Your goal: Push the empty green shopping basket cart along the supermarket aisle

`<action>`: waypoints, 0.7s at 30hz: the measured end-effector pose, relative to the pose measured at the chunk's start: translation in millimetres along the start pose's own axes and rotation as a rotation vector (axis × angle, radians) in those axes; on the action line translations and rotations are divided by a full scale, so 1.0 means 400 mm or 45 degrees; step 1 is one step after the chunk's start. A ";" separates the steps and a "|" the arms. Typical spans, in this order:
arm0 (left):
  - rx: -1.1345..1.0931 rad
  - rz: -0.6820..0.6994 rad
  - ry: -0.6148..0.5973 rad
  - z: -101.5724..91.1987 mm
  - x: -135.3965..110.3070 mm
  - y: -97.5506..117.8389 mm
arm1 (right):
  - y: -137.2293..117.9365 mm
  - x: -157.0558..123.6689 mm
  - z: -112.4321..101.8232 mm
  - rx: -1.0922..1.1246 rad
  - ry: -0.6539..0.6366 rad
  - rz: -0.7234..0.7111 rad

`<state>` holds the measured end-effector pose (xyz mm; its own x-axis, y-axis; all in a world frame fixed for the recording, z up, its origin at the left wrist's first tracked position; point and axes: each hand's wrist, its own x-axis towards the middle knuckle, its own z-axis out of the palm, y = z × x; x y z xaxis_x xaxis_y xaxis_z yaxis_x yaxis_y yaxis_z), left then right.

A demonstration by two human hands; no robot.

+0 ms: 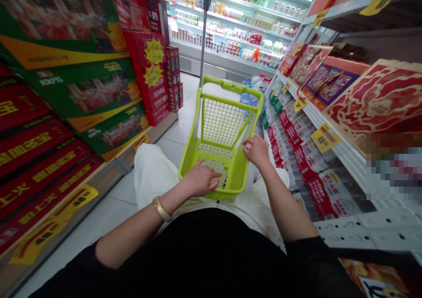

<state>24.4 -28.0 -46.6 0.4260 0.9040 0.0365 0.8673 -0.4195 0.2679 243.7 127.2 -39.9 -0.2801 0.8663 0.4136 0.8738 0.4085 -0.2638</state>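
Supermarket shelving closes in on both sides of a narrow aisle with a pale tiled floor [108,210]. Along the left of the frame, stacked green juice cartons [95,91] sit above red cartons with yellow lettering [36,157], and a tower of red boxes [151,69] stands further back. On the right, red gift boxes [379,96] lie tilted on an upper shelf, with red-and-white packets [306,157] in rows below and yellow price tags [325,137] on the shelf edge. At the top centre a lit refrigerated case [237,30] runs across the end of the aisle.

In the middle of the frame stands a lime-green shopping basket [220,126], its mesh upright panel and raised handle bar on the far side; nothing can be seen lying in it. The left hand [201,179] lies palm down over the basket's near rim, fingers loosely spread and reaching inside onto the mesh; a gold bracelet [161,208] circles that wrist. The right hand [256,150] is curled into a closed grip at the basket's right edge, seemingly around the rim, though what the fingers enclose is hidden. White trousers and a black top fill the lower frame.
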 end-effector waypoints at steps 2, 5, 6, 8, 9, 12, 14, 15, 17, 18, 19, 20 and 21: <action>-0.025 -0.005 0.013 -0.009 -0.003 -0.015 | -0.006 -0.003 0.002 0.025 0.013 0.003; -0.059 -0.039 0.013 -0.020 -0.010 -0.040 | -0.013 -0.013 0.012 0.078 0.032 0.009; -0.070 -0.045 0.011 -0.022 -0.013 -0.049 | -0.015 -0.017 0.017 0.101 0.042 0.013; -0.092 -0.045 0.014 -0.027 -0.017 -0.069 | -0.020 -0.025 0.029 0.161 0.077 0.024; -0.104 -0.042 0.017 -0.030 -0.019 -0.079 | -0.022 -0.028 0.036 0.197 0.099 0.032; -0.129 -0.079 0.007 -0.040 -0.021 -0.096 | -0.027 -0.034 0.055 0.324 0.159 0.039; -0.108 -0.128 -0.005 -0.048 -0.016 -0.090 | -0.029 -0.036 0.064 0.412 0.199 0.017; -0.091 -0.148 -0.002 -0.052 -0.011 -0.080 | -0.030 -0.037 0.067 0.459 0.229 0.009; -0.066 -0.166 0.026 -0.055 0.007 -0.049 | -0.034 -0.039 0.072 0.565 0.313 0.016; -0.071 -0.174 0.050 -0.053 0.019 -0.029 | -0.037 -0.041 0.075 0.627 0.367 0.034; -0.084 -0.180 0.071 -0.050 0.034 -0.007 | -0.042 -0.044 0.078 0.694 0.423 0.062; -0.092 -0.182 0.086 -0.045 0.050 0.015 | -0.047 -0.047 0.082 0.765 0.477 0.097; -0.100 -0.180 0.093 -0.039 0.066 0.037 | -0.053 -0.051 0.087 0.838 0.530 0.141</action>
<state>44.7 -9.2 -26.7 0.2790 0.9583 0.0620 0.8933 -0.2827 0.3495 217.0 110.7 -73.2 0.0804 0.7863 0.6126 0.4367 0.5247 -0.7307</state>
